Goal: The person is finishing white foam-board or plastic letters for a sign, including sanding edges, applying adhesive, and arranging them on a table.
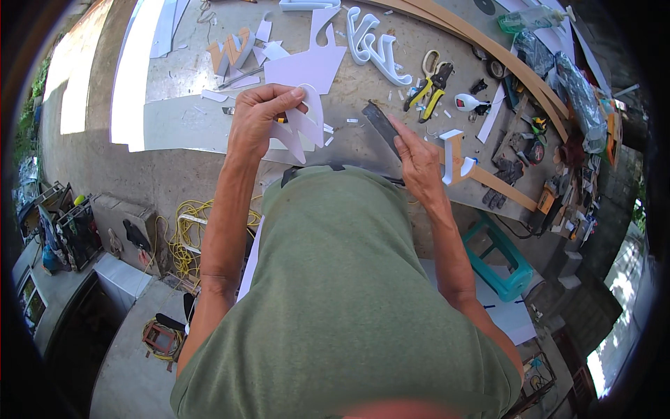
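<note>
Pinched between the thumb and fingers of my left hand [259, 115] is a thin white cut-out letter [310, 127], raised over the near edge of the worktable. My right hand [420, 159] is closed around a dark, flat metal file [380, 127], its far end pointing up and to the left. A gap separates the file from the cut-out. Beyond them lies a larger white sheet offcut [300, 68] with a curved hole. A white-and-tan raised letter [457, 159] sits just right of my right hand.
Yellow-handled snips [434, 91], pliers and a white bottle [466, 103] lie to the right on the worktable [209, 126]. White raised letters [377, 49] stand farther back. Long brown strips [488, 42] curve along the far right. A green stool [499, 258] stands below right; yellow cable [185, 237] lies left.
</note>
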